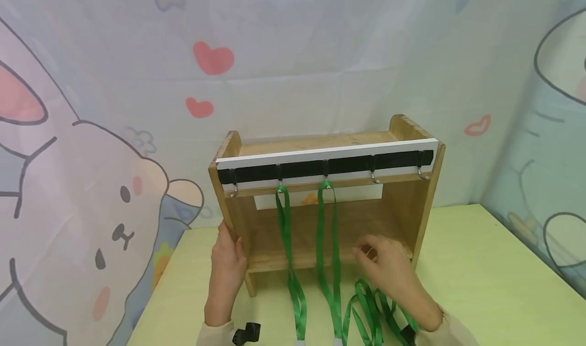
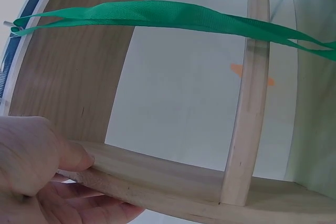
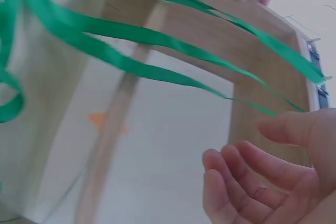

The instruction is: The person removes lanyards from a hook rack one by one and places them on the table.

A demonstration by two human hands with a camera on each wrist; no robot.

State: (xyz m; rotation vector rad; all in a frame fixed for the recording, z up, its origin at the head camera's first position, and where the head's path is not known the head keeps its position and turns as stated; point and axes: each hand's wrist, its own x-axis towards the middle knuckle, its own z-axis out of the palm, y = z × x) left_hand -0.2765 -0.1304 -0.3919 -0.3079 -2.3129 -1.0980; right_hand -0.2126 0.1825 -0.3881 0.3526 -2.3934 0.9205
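A small wooden shelf [image 1: 437, 193] stands on the table, with a row of metal hooks along its front top edge. My left hand [image 1: 227, 264] grips the left side panel; in the left wrist view its thumb and fingers lie on opposite faces of that panel [image 2: 173, 182]. One green lanyard [image 1: 286, 224] hangs from the second hook from the left, another green lanyard [image 1: 320, 239] from the middle hook. My right hand [image 1: 389, 267] hovers before the shelf's right half, fingers loosely curved and holding nothing, as the right wrist view also shows.
More green lanyards [image 1: 366, 305] lie bunched on the pale yellow table [image 1: 467, 264], below my right hand. A cartoon-printed cloth [image 1: 293, 96] hangs behind the shelf. The leftmost hook [image 1: 234, 188] and the two right hooks carry no lanyard.
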